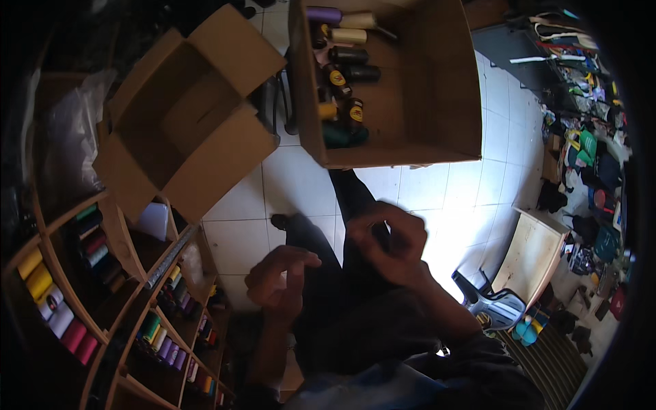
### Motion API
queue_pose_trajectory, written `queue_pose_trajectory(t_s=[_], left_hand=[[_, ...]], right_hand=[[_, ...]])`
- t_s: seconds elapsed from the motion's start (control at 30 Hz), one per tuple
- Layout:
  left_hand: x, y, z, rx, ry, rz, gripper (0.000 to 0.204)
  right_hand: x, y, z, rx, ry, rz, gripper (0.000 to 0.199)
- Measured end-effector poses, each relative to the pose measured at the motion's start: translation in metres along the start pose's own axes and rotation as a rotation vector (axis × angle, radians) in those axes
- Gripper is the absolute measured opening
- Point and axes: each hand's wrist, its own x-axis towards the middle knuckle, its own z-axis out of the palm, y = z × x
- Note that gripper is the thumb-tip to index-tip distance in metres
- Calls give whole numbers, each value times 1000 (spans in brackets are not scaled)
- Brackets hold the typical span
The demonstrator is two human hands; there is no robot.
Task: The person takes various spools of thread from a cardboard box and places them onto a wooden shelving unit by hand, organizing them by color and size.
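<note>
Both hands hover over my lap, a short gap between them. Thumb and fingers of my left hand curl together in a loose pinch, its forefinger pointing toward the other hand. My right hand is bent into a ring, fingertips close to the thumb. Whatever either pinch holds, if anything, is too small or too dark to make out. Beyond my hands stands an open cardboard box. Inside it, mostly on the left, lie several thread spools, among them a purple spool, a cream spool and a dark brown spool.
A second open cardboard box, flaps spread, stands at the left. Wooden shelves with many coloured spools run down the left side. A wooden drawer-like piece and a grey chair-like object are at the right, near cluttered goods.
</note>
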Motion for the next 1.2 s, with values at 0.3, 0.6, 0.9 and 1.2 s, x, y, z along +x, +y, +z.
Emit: queue_pose_trajectory(t_s=[0.3, 0.6, 0.9, 1.2], left_hand=[[207, -79, 156, 236, -381, -467, 20], [311, -225, 204, 861, -294, -190, 12], [405, -307, 245, 1360, -555, 113, 38], [397, -320, 251, 1625, -567, 236, 30]], right_hand=[[115, 126, -161, -394, 142, 415, 20], [259, 203, -147, -586, -270, 489, 40], [380, 337, -147, -1028, 50, -114, 55], [371, 359, -146, -1256, -69, 213, 53]])
